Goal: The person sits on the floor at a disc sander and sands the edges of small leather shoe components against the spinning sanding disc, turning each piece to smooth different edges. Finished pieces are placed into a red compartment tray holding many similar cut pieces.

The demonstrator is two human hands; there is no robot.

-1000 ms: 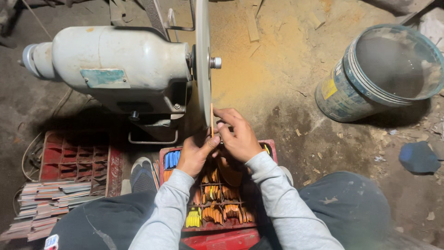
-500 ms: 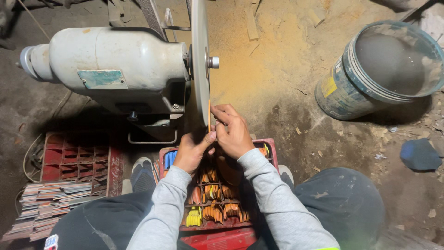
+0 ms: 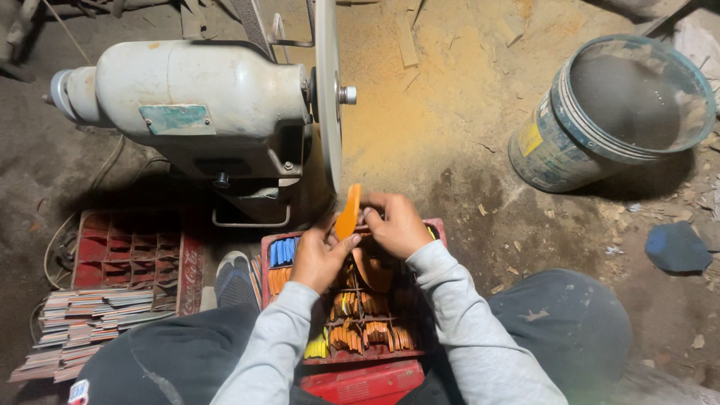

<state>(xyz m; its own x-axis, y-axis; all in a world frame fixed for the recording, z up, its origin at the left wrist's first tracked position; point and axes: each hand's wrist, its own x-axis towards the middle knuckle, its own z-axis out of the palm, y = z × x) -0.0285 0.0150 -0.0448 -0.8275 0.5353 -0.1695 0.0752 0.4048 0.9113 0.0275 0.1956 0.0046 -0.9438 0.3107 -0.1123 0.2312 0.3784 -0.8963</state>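
Head view: left hand [image 3: 319, 259] and right hand [image 3: 397, 225] both have fingers pinched on an orange piece [image 3: 348, 212], held just beside the disc [image 3: 328, 90], above the red crate [image 3: 360, 319].

Counts: 2 hands, left [image 3: 319, 259] & right [image 3: 397, 225], sharing 1 orange piece [image 3: 348, 212]. 1 grinder motor [image 3: 187, 90] w/ 1 disc [image 3: 328, 82]. 2 red compartment crates, centre [image 3: 352, 300] & left [image 3: 131, 255]. 1 bucket [image 3: 607, 112]. 1 shoe [image 3: 234, 277]. 1 blue scrap [image 3: 677, 246] on floor, right edge.
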